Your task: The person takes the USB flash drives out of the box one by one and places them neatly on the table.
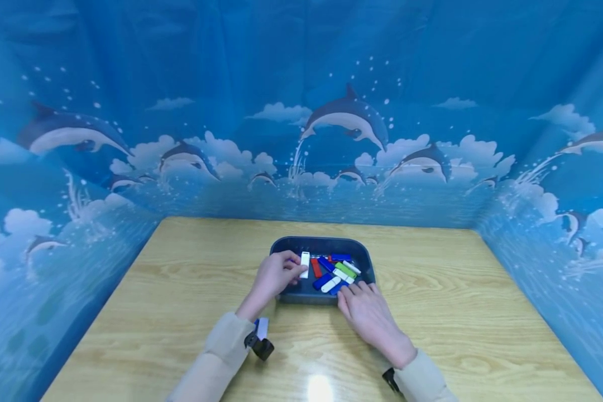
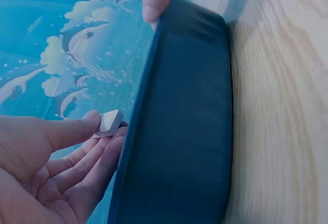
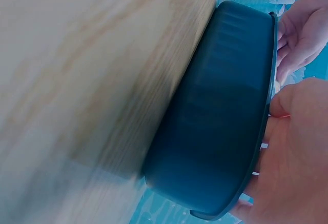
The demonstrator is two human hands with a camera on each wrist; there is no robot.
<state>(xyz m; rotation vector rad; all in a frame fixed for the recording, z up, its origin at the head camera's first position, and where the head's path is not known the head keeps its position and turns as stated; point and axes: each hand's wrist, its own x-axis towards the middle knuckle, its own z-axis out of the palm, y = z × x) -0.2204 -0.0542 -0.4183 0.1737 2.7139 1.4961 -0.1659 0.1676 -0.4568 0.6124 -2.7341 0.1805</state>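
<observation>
A dark plastic bin (image 1: 290, 241) stands on the table, holding several USB sticks in blue, red, green and white. My left hand (image 1: 277, 273) pinches a white USB stick (image 1: 305, 264) between thumb and fingers, above the bin's left part. In the left wrist view that stick (image 2: 109, 123) shows its end beside the rim. My right hand (image 1: 368, 314) grips the near right rim, fingers bent over it into the bin. From the right wrist view the bin's wall (image 3: 215, 106) hides those fingertips. Nearest them lies a blue USB stick (image 1: 338, 288).
A pale stick-like piece (image 1: 263, 328) with something blue beside it lies on the wooden table (image 1: 432, 346), partly covered by the left sleeve and wrist camera (image 1: 261, 347). A blue dolphin-print curtain (image 1: 301, 195) encloses the table's back and sides.
</observation>
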